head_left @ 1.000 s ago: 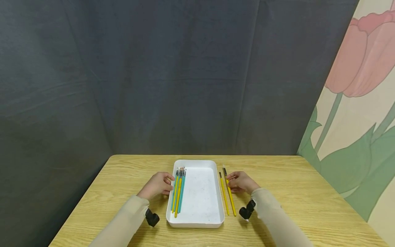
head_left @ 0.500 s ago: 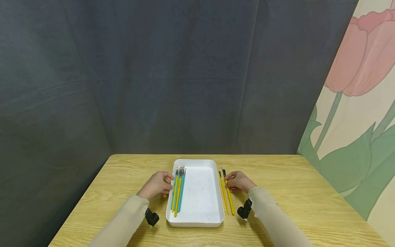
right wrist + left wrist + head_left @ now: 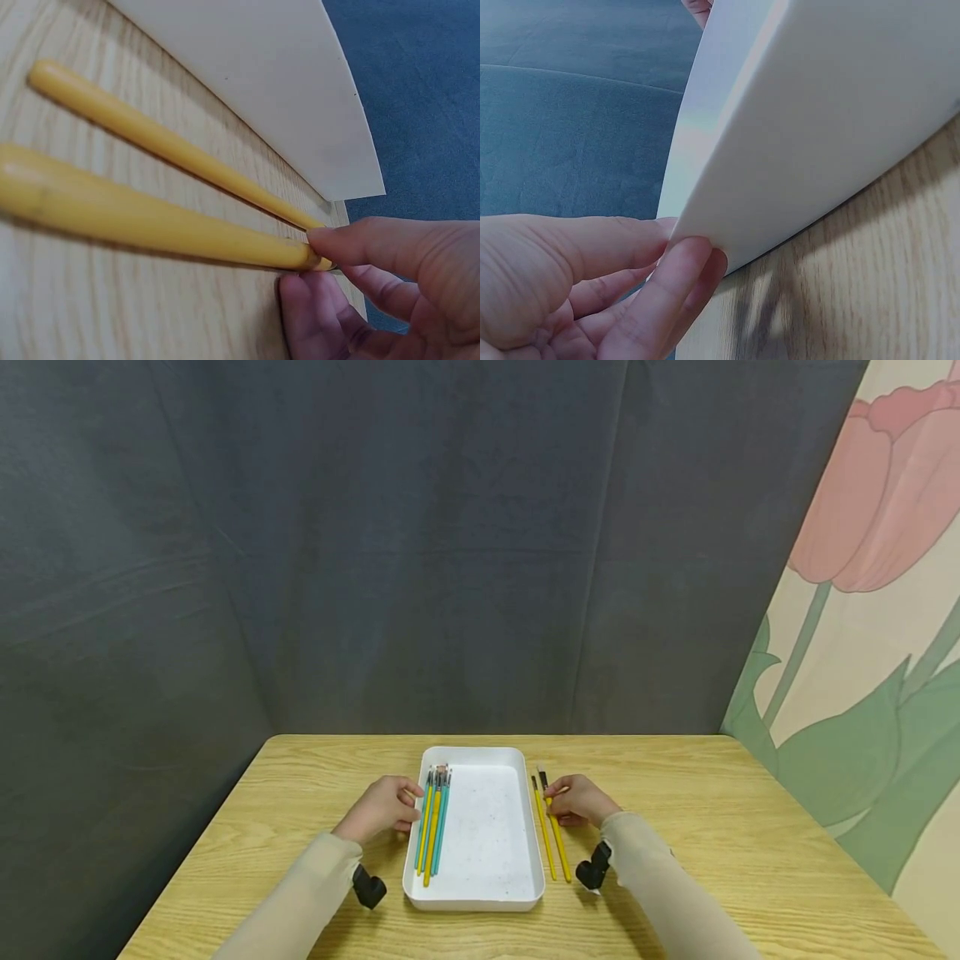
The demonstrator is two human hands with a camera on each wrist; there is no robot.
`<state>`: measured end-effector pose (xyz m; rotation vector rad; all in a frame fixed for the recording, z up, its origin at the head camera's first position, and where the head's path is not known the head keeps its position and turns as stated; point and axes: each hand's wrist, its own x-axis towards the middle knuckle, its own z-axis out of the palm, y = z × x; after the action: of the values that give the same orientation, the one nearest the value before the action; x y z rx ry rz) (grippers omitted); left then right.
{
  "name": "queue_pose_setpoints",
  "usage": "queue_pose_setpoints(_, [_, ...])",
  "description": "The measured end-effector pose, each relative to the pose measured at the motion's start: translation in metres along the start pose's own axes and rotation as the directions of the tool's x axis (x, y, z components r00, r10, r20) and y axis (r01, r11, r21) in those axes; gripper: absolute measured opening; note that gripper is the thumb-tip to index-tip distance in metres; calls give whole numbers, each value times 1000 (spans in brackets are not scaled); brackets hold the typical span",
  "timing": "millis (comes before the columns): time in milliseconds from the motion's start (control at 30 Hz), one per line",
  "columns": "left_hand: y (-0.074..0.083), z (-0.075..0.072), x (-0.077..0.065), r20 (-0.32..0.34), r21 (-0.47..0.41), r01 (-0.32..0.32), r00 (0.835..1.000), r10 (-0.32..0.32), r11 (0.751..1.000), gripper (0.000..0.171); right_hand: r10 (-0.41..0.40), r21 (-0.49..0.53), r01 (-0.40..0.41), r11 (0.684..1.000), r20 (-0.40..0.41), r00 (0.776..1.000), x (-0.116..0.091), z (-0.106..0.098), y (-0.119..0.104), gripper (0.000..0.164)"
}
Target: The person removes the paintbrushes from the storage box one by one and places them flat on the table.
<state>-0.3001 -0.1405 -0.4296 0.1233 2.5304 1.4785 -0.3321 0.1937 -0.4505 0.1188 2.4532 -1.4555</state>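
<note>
My left hand [image 3: 384, 806] pinches the left rim of a white rectangular tray [image 3: 495, 839]; in the left wrist view the thumb lies over the rim and the fingers press the outer wall. Along the tray's left side lie several paintbrushes [image 3: 433, 835] with yellow and teal handles, bristles toward the far end. Right of the tray, my right hand [image 3: 581, 799] pinches a thick yellow paintbrush [image 3: 150, 221] between thumb and fingers near its ferrule. Its handle lies close along the table. A thinner yellow paintbrush [image 3: 172, 146] rests between it and the tray.
The wooden table [image 3: 712, 827] extends to both sides of the tray. Behind it hangs a dark cloth [image 3: 450, 552]. A wall with painted tulips [image 3: 862, 652] stands at the right.
My right hand has shifted slightly left with the thick yellow paintbrush, bringing it a little closer to the thinner one. The left hand keeps its hold on the tray.
</note>
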Motion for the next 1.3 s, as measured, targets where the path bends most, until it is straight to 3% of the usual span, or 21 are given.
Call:
queue_pose_setpoints(800, [-2, 2, 0, -21, 8, 9, 1000, -8, 1000, 29, -2, -5, 2, 1000, 8, 1000, -2, -2, 0, 26])
queue_pose_setpoints(1300, [-4, 1, 2, -25, 26, 2, 1000, -1, 1000, 30, -32, 76, 29, 997, 46, 998, -3, -16, 2, 32])
